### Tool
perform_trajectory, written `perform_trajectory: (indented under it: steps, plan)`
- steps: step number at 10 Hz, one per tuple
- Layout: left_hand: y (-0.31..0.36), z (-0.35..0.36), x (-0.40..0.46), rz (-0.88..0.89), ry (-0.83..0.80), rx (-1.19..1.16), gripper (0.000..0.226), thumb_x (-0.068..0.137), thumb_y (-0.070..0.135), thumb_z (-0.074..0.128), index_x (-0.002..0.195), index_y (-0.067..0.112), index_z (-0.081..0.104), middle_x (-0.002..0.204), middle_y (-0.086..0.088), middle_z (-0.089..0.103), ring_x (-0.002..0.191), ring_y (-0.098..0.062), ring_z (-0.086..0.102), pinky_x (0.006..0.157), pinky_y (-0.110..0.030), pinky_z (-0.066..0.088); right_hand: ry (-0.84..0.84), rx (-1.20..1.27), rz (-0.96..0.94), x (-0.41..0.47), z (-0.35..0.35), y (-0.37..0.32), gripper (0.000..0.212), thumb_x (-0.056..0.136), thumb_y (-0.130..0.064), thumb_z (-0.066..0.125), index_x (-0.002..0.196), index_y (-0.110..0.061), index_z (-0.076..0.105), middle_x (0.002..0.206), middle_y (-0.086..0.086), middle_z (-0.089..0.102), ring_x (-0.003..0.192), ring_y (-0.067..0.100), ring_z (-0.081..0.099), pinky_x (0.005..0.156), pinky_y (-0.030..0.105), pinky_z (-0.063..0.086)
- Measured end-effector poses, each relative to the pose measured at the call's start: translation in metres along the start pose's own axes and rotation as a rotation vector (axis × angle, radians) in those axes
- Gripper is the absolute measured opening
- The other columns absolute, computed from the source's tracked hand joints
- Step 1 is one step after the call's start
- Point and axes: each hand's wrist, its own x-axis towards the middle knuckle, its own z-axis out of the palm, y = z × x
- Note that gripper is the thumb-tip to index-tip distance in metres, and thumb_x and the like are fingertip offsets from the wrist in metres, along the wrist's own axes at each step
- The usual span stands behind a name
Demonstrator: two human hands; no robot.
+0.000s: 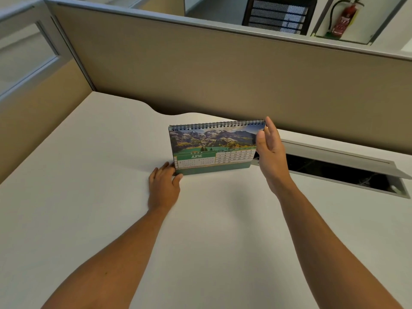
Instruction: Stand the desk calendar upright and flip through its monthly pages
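The desk calendar stands upright on the white desk, spiral binding on top. Its front page shows a mountain photo and the word JUNE over a date grid. My left hand lies on the desk and pinches the calendar's lower left corner between thumb and fingers. My right hand is at the calendar's right edge, fingers straight and together, fingertips by the top right corner of the spiral. It covers the page's right edge, and I cannot tell whether it grips a page.
A beige partition runs right behind the calendar. An open cable tray with a raised lid is set into the desk to the right. A fire extinguisher and a mesh chair back show beyond the partition.
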Motion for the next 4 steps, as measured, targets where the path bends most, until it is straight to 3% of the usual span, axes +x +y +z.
perform_trajectory:
  steps: [1,2,3,4]
  plan:
    - [0.001,-0.001,0.000,-0.023,-0.013,-0.006,0.022,0.094,0.020,0.060,0.113,0.010,0.065,0.130,-0.012,0.064,0.131,-0.032,0.048,0.118,-0.045,0.025,-0.012,-0.027,0.008,0.000,-0.002,0.000,0.059,0.098,-0.041,0.049,0.151,-0.040,0.022,0.134,-0.030,0.050,0.119,0.001,0.059,0.090,0.029,0.056]
    - [0.001,0.000,0.000,-0.115,-0.038,-0.057,0.029,0.095,0.025,0.058,0.122,0.014,0.060,0.136,-0.009,0.061,0.135,-0.036,0.040,0.116,-0.047,0.028,-0.018,-0.104,0.008,-0.004,-0.002,-0.003,0.063,0.096,-0.046,0.047,0.151,-0.041,0.018,0.105,-0.058,0.048,0.107,-0.014,0.059,0.077,0.017,0.055]
    - [0.007,-0.005,-0.003,-0.161,-0.032,-0.136,0.035,0.092,0.025,0.063,0.126,0.016,0.057,0.130,-0.009,0.063,0.133,-0.038,0.040,0.109,-0.052,0.036,-0.018,-0.113,0.022,-0.010,-0.003,-0.006,0.066,0.095,-0.050,0.045,0.152,-0.042,0.013,0.102,-0.066,0.039,0.101,-0.028,0.051,0.076,0.008,0.050]
    - [0.007,-0.009,-0.003,-0.130,0.006,-0.189,0.039,0.088,0.022,0.068,0.124,0.014,0.057,0.122,-0.010,0.065,0.121,-0.034,0.051,0.102,-0.048,0.043,0.031,-0.161,0.034,-0.024,-0.006,-0.003,0.064,0.098,-0.049,0.043,0.153,-0.041,0.010,0.134,-0.044,0.031,0.110,-0.029,0.040,0.080,-0.003,0.038]
